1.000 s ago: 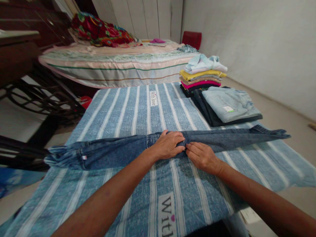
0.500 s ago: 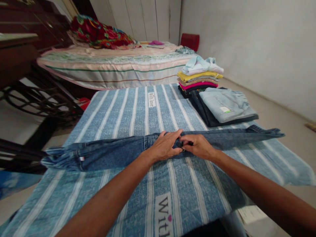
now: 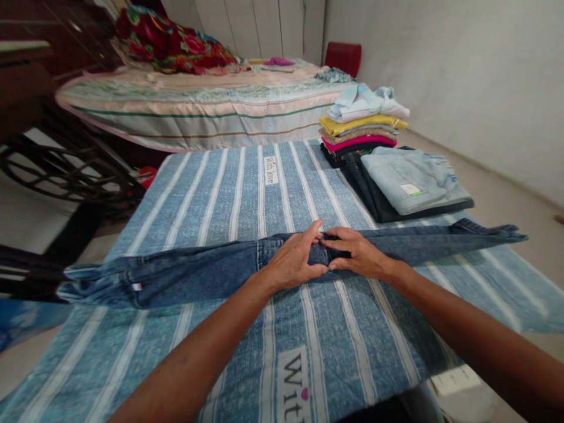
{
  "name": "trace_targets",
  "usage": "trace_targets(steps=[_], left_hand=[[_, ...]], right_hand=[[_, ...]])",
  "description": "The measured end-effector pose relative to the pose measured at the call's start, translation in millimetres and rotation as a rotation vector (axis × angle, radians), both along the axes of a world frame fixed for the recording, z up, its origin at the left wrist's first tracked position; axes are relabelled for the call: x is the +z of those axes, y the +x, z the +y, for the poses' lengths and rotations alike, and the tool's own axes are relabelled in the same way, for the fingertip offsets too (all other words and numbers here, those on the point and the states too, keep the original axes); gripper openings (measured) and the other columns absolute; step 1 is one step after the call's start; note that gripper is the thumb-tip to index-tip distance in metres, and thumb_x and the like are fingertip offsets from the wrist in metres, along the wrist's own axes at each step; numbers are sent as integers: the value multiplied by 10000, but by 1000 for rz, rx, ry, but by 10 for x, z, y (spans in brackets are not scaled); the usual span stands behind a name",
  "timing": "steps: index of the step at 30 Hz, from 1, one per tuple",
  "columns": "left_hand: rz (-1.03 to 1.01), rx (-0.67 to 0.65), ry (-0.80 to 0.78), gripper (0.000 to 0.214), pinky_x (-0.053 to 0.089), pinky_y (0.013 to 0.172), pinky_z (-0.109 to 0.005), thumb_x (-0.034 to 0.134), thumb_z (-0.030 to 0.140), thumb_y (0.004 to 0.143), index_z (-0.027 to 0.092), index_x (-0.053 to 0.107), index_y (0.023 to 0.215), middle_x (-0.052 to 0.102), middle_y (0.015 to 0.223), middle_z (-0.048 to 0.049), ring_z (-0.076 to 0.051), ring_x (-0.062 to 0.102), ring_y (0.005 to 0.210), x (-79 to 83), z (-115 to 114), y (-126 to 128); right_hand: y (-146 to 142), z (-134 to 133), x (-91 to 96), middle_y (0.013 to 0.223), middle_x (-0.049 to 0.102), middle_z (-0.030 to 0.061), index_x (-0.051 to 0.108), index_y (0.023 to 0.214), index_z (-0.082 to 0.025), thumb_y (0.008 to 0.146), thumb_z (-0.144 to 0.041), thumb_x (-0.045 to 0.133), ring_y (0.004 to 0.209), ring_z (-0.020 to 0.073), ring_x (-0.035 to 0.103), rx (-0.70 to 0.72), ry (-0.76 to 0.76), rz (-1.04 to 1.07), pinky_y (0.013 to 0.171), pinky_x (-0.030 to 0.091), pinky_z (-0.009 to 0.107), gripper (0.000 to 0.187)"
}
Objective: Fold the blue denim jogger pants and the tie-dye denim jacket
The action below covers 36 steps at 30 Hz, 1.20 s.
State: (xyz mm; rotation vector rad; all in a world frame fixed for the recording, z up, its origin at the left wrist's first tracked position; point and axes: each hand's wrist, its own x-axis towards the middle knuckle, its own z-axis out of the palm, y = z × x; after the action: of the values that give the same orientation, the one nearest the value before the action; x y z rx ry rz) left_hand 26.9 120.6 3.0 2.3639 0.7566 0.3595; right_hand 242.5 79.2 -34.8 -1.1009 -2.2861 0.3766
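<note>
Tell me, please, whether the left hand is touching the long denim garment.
Touching: the head view shows the left hand lying across the denim garment, its thumb against the cloth.

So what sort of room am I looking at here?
Most likely a bedroom in a home. There is a wide bed with a pale, striped cover, a crumpled red floral blanket heaped on it, and tall, pale panelled doors, perhaps a wardrobe's, behind.

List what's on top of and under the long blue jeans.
On top: the left hand and right hand. Under: the striped cloth, visible along both long edges; whatever lies directly beneath the jeans is covered.
</note>
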Motion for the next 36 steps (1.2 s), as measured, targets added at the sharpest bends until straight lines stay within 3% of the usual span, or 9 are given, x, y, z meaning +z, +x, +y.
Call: trace_targets(steps=[6,11,14,17,20,25,29,33,36], left_hand=[[-77,-13,-163,918,397,1016,-437,702,257,664,201,198,1429,448,1380,-138,-249,498,1202,21,44,-54],[-244,103,-343,470,483,926,-383,571,273,790,122,490,1227,613,1180,-134,-193,612,1038,45,131,-62],[-178,236,-103,277,492,903,-367,494,264,851,158,579,1092,663,1051,-84,-175,629,967,66,52,-59],[61,242,247,255,379,1025,-444,480,271,875,181,585,1089,624,1168,-85,-215,555,1117,90,-106,-129],[286,239,442,335,199,1096,-545,441,335,909,166,546,1177,533,1319,-118,-271,418,1275,69,-221,-302],[434,256,472,521,157,1093,-556,359,454,930,180,372,1373,340,1476,-112,-276,268,1370,-78,-225,-599],[457,253,416,562,178,1098,-531,343,454,932,168,307,1414,293,1499,-111,-256,228,1388,-147,-183,-681],[456,232,320,571,201,1093,-528,346,477,924,171,317,1406,309,1490,-121,-253,247,1382,-43,-150,-693],[411,312,351,504,207,1088,-542,403,437,911,150,421,1325,367,1456,-142,-271,287,1364,85,-219,-563]], right_hand=[[18,19,-48,1263,529,180,563,1254,-161,826,-528,560,1165,279,504,23,1,-4,933,442,492,563],[27,7,-55,1250,543,185,576,1238,-154,810,-536,577,1163,293,519,-12,-5,-47,932,451,501,573],[30,4,-66,1259,544,178,579,1237,-171,801,-531,593,1164,295,523,-25,2,-51,935,451,507,566],[34,9,-77,1269,538,181,580,1236,-168,795,-528,604,1166,292,523,-21,-1,-35,941,450,498,570],[37,13,-86,1276,535,188,586,1229,-161,793,-515,614,1182,297,512,-23,-8,-38,953,442,497,563],[31,9,-106,1283,544,146,582,1235,-222,783,-472,652,1197,282,504,-53,-11,-38,966,430,503,520],[16,2,-111,1279,552,143,581,1239,-235,775,-450,671,1192,284,511,-70,-24,-42,968,427,506,518],[3,6,-107,1271,554,165,591,1232,-205,772,-443,676,1189,289,516,-73,-30,-50,968,435,482,524],[0,12,-113,1269,555,171,593,1230,-197,773,-460,667,1178,292,525,-68,-21,-37,962,441,478,532]])
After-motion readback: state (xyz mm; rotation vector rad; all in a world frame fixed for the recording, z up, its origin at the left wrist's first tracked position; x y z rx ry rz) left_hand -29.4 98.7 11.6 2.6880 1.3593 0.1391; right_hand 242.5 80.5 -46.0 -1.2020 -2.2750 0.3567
